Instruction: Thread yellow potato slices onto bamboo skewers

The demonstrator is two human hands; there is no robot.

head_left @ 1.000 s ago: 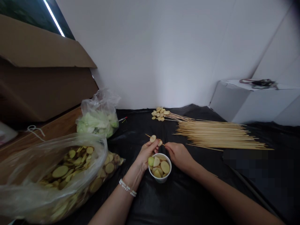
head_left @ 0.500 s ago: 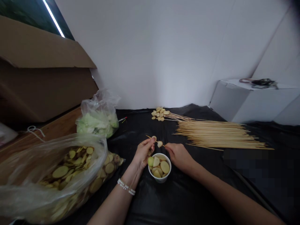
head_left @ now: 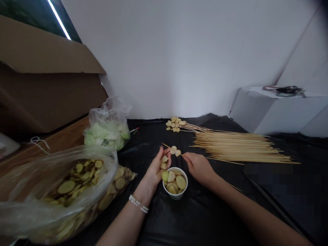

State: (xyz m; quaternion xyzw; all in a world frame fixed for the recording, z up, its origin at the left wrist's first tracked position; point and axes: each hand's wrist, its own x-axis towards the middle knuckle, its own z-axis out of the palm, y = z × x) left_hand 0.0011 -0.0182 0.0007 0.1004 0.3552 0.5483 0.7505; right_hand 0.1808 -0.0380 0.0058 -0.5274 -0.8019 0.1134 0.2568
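My right hand is closed on the end of a bamboo skewer, which slants up to the left. Two potato slices are threaded on that skewer, overlapping each other. In my left hand, palm up and fingers curled, lie a few loose potato slices; the thumb is lifted off them, near the skewer's pointed end. Just below both hands stands a white cup filled with potato pieces. A beaded bracelet circles my left wrist.
A big plastic bag of potato slices stands open at left, a bag of cut greens behind it. Bare skewers lie in a pile at right. Finished skewers with slices rest near the wall. A white box stands far right.
The slice that my left thumb and fingers pinched is now on the skewer beside the first one. My left thumb has opened, showing the slices in the palm.
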